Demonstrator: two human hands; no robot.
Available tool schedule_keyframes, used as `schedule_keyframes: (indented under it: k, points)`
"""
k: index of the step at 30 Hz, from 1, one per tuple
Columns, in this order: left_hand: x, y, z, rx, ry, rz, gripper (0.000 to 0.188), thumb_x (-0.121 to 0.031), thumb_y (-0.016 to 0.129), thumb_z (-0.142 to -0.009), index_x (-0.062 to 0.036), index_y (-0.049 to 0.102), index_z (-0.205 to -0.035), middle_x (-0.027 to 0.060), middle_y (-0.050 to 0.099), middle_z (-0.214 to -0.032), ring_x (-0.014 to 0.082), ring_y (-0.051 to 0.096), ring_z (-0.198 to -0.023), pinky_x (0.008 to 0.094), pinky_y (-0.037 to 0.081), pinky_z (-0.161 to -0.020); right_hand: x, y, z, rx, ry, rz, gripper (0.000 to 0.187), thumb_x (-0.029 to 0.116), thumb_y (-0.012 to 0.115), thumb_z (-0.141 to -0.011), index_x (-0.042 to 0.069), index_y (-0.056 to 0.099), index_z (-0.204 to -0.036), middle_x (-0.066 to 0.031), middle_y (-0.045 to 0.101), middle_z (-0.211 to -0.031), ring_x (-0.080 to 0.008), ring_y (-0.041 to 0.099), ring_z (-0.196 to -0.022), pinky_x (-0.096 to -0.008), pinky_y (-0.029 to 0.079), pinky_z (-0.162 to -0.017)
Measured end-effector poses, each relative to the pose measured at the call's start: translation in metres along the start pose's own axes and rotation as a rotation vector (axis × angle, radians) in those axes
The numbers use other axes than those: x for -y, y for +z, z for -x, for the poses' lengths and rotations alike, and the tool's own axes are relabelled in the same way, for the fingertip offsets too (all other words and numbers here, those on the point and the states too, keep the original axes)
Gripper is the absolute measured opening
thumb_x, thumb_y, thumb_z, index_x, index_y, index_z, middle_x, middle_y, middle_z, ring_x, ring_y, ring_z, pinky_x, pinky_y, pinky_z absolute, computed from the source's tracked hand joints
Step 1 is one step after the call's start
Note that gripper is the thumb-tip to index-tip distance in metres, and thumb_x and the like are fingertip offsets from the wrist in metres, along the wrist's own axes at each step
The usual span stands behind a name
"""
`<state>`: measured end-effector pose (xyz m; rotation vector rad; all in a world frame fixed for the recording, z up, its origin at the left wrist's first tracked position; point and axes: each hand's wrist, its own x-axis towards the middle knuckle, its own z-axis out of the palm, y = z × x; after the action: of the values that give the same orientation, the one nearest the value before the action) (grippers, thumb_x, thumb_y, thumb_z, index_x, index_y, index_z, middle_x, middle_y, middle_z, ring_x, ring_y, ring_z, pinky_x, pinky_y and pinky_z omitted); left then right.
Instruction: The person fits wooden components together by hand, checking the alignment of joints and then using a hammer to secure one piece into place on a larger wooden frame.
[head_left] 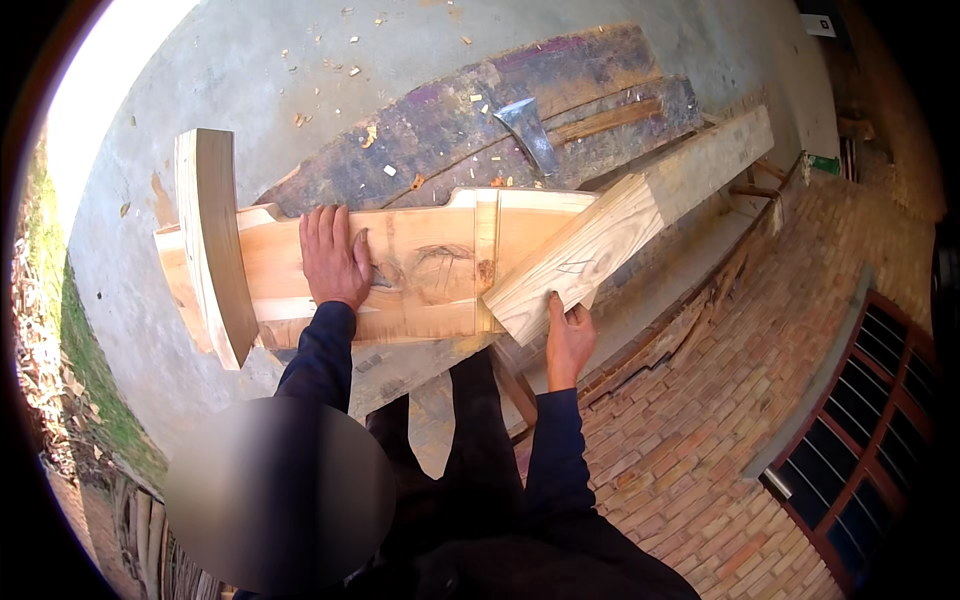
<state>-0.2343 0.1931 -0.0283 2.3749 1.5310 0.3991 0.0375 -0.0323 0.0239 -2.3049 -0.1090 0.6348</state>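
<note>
The person's left hand (pixel 335 256), flat with thumb spread, rests on a broad board (pixel 425 295) lying on the bench (pixel 440 125); their right hand (pixel 570 340) is clamped on the edge of a pale plank (pixel 600 240) overlapping the board's right end. A metal tool head (pixel 528 135) lies beyond.

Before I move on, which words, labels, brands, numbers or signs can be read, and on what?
No readable words, brands or numbers.
White rectangle, top right: dark mark too small to read.
Diagonal plank: dark strokes, no clear letters.
Wide board: dark lines, nothing legible.
</note>
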Motion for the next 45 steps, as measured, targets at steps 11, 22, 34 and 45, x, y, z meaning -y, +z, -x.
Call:
schedule_keyframes:
  k: [11, 22, 34, 45]
  points:
    - [0.001, -0.001, -0.002, 0.024, -0.004, 0.019, 0.048, -0.02, 0.06, -0.095, 0.0018, 0.054, -0.137, 0.0197, 0.054, -0.139, 0.0391, 0.043, -0.14, 0.0551, 0.024, -0.125, -0.059, -0.001, 0.058, 0.369, 0.724, -0.946, 0.049, 0.04, 0.065, -0.104, 0.005, 0.055, -0.136, -0.0163, 0.061, -0.14, -0.03, 0.055, -0.135, -0.0524, 0.047, -0.113]
    - [0.003, 0.001, -0.003, -0.021, -0.007, 0.019, 0.047, -0.019, 0.06, -0.095, 0.0004, 0.054, -0.137, 0.0199, 0.054, -0.139, 0.0395, 0.045, -0.138, 0.0547, 0.026, -0.125, -0.022, -0.028, 0.034, 0.544, 0.779, -0.681, 0.023, 0.022, 0.071, -0.101, 0.008, 0.062, -0.116, -0.0145, 0.07, -0.116, -0.0301, 0.068, -0.117, -0.0489, 0.061, -0.092]
    - [0.006, 0.002, -0.001, -0.014, -0.011, -0.002, 0.047, -0.02, 0.062, -0.094, 0.0012, 0.056, -0.135, 0.0192, 0.055, -0.137, 0.0377, 0.044, -0.139, 0.0531, 0.024, -0.126, -0.007, -0.006, 0.042, 0.727, 0.909, -0.593, 0.072, 0.052, 0.066, -0.1, -0.005, 0.048, -0.141, -0.0242, 0.06, -0.14, -0.0308, 0.057, -0.134, -0.0501, 0.058, -0.099]
    - [0.005, 0.0, 0.0, -0.022, -0.017, 0.008, 0.047, -0.02, 0.061, -0.093, 0.0005, 0.055, -0.135, 0.0191, 0.055, -0.137, 0.0379, 0.044, -0.139, 0.0532, 0.025, -0.126, -0.04, -0.051, 0.003, 0.321, 0.709, -0.18, 0.046, 0.049, 0.074, -0.095, 0.005, 0.065, -0.106, -0.0052, 0.073, -0.093, -0.0192, 0.072, -0.09, -0.0396, 0.061, -0.079]
